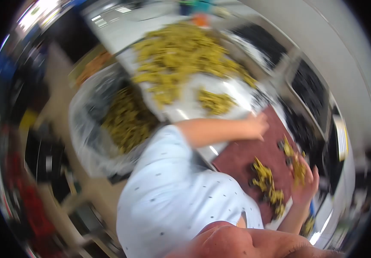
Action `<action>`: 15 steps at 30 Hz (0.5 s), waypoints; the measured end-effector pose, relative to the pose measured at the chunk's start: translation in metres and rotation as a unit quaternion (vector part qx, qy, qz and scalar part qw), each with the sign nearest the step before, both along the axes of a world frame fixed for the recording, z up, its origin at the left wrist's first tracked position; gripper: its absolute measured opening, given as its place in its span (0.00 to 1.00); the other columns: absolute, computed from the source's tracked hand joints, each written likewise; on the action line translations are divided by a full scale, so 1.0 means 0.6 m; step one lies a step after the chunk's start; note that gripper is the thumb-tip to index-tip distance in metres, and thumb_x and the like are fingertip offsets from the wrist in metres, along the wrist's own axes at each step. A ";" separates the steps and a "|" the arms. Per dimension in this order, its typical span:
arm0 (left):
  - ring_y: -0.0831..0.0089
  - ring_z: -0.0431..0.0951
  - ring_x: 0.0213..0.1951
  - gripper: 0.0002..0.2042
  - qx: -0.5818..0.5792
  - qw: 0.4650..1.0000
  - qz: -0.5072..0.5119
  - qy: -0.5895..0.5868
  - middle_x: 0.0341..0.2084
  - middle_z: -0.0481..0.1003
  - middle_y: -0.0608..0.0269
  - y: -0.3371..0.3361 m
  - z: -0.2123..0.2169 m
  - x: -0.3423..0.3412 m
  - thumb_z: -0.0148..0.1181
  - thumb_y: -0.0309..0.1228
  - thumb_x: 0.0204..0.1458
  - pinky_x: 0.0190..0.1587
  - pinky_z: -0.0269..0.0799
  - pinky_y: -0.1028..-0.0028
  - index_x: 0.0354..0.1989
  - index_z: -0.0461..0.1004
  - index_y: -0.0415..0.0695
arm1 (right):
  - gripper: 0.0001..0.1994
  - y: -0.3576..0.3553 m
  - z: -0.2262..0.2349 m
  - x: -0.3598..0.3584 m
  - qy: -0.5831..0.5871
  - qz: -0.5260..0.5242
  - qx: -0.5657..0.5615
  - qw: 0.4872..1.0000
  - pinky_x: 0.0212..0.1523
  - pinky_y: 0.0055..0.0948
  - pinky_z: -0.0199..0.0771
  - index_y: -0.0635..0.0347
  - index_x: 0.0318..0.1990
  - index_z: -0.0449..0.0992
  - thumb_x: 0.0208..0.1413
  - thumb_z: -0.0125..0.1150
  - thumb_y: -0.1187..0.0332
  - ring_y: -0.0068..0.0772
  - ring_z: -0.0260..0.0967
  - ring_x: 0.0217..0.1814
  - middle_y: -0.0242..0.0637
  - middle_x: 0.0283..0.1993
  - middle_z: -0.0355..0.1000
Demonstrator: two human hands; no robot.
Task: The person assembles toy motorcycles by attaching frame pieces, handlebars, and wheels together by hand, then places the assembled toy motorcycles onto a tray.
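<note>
Maroon matting [241, 161] is covering the near part of the white tabletop [189, 84], and I am working over it with my 2 hands. My right grip [307, 185] is curling around a yellow piece [299, 170] at the mat's right side, fingers clamped on it as far as the blur is letting me see. My left grip [256, 126] is hanging at the mat's far left edge, fingers slightly bent; I cannot tell whether they are pinching anything. Between my body and my right grip, a yellow-and-black cluster [269, 185] is lying on the mat, and another yellow bit [286, 148] is resting just beyond my right fingers. Past my left grip, a small yellow heap [215, 102] is sitting apart from the big yellow pile [181, 51]. To my left, a clear plastic bag [82, 142] is holding more yellow pieces [127, 120]. Along the far right, 2 grey trays [295, 53] are carrying black parts [308, 88].
</note>
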State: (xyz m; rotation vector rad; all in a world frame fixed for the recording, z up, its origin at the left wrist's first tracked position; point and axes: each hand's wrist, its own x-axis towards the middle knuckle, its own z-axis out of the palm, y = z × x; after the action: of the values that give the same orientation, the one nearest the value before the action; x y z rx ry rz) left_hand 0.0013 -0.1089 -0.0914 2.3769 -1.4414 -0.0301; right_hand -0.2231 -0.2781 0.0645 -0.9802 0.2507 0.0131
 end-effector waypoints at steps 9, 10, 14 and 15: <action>0.61 0.70 0.54 0.22 -0.048 0.997 -0.062 0.010 0.53 0.70 0.51 -0.054 0.127 -0.064 0.57 0.41 0.54 0.53 0.67 0.59 0.55 0.68 0.43 | 0.10 -0.022 -0.039 -0.039 -0.014 -0.238 -0.123 0.963 0.46 0.27 0.68 0.60 0.45 0.69 0.56 0.58 0.72 0.28 0.68 0.43 0.37 0.47 0.68; 0.61 0.70 0.54 0.22 -0.051 0.994 -0.094 0.011 0.53 0.70 0.51 -0.074 0.142 -0.085 0.57 0.41 0.54 0.53 0.67 0.59 0.55 0.68 0.43 | 0.13 -0.031 -0.051 -0.037 -0.036 -0.240 -0.118 0.963 0.47 0.28 0.68 0.61 0.47 0.67 0.55 0.59 0.72 0.29 0.68 0.44 0.38 0.48 0.68; 0.70 0.76 0.43 0.16 -0.074 0.869 -0.190 0.450 0.43 0.75 0.59 -0.116 0.161 -0.150 0.50 0.38 0.62 0.45 0.72 0.67 0.50 0.71 0.39 | 0.22 -0.022 -0.065 -0.012 -0.116 -0.270 -0.077 0.953 0.60 0.32 0.64 0.59 0.55 0.60 0.53 0.59 0.71 0.37 0.65 0.57 0.43 0.56 0.63; 0.70 0.76 0.41 0.15 -0.083 0.735 -0.159 0.654 0.40 0.75 0.60 -0.120 0.168 -0.162 0.51 0.37 0.61 0.44 0.72 0.69 0.49 0.71 0.38 | 0.25 -0.017 -0.065 -0.005 -0.152 -0.265 -0.072 0.950 0.63 0.33 0.60 0.57 0.57 0.57 0.52 0.59 0.71 0.39 0.60 0.63 0.44 0.58 0.60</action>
State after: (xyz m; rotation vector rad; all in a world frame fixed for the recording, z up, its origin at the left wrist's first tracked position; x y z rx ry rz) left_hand -0.0957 -0.1808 0.0093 1.2284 -0.9331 -1.2969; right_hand -0.2264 -0.2882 0.0257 -1.0183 0.2258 -0.6519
